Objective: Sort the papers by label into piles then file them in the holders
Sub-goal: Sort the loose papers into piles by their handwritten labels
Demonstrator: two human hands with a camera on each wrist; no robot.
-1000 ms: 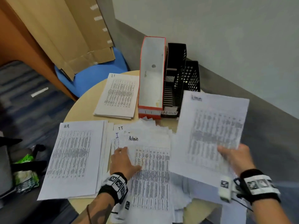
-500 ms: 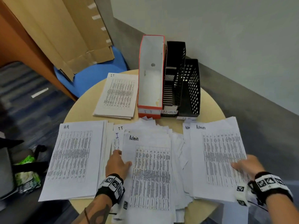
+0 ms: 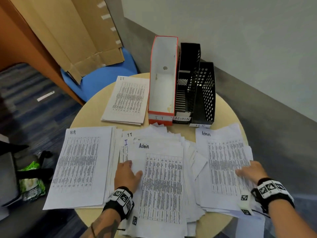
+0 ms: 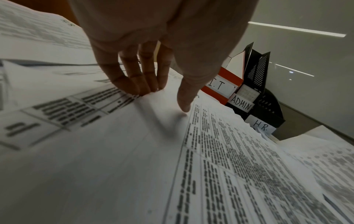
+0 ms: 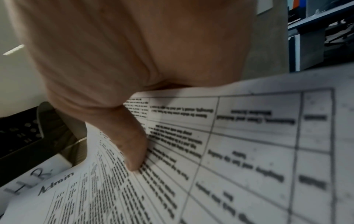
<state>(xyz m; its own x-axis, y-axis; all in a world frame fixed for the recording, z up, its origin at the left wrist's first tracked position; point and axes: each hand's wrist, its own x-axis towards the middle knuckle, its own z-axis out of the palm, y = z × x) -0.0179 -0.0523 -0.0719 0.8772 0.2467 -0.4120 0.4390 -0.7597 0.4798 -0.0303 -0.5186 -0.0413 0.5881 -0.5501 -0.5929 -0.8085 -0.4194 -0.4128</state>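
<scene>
The unsorted stack [image 3: 161,186] lies mid-table with an "Admin" sheet on top. My left hand [image 3: 135,169] rests there: fingertips [image 4: 145,89] touch that sheet's left edge and the thumb presses on it. The Admin pile [image 3: 223,160] lies to the right. My right hand [image 3: 247,169] pinches its top sheet [image 5: 229,151] at the right edge, thumb [image 5: 132,145] on top, fingers hidden beneath. An HR pile [image 3: 80,165] lies left and an IT pile [image 3: 127,98] at the back left. Behind stand the orange IT holder [image 3: 163,83], black Admin holder [image 3: 187,83] and black HR holder [image 3: 205,93].
The round table [image 3: 223,107] is small, and papers overhang its near and right edges. A blue chair [image 3: 103,78] carrying flattened cardboard stands at the back left. A dark bag [image 3: 32,179] sits on the floor to the left. A wall runs close behind the holders.
My right hand has brought the raised Admin sheet down onto the right pile. The left hand has stayed on the middle stack.
</scene>
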